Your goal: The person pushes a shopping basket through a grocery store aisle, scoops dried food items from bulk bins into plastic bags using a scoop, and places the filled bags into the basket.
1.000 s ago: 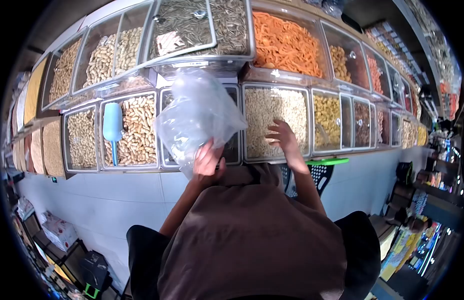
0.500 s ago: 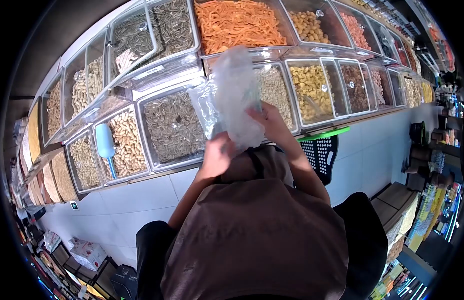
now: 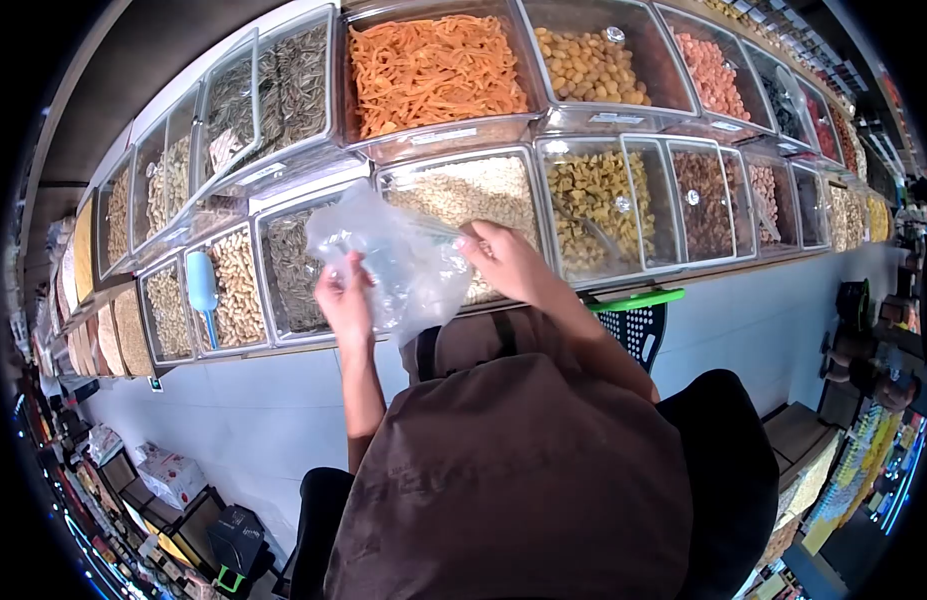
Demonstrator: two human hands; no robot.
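Note:
A clear plastic bag, crumpled and see-through, is stretched between my two hands in front of my apron. My left hand pinches its left side. On the other side, the fingers of my right hand grip the upper right edge. No contents can be made out in the bag. Directly behind it stand a bin of pale shelled seeds and a bin of dark striped sunflower seeds, both partly covered by the bag and hands.
A blue scoop lies on the peanuts at left. Orange strips fill an upper bin; yellow pieces sit under a clear lid at right. A green-handled black basket is by my right forearm.
My hands have moved apart, the left one going left, and the bag is spread wider and lower between them. The view has shifted, so the pale seeds show more.

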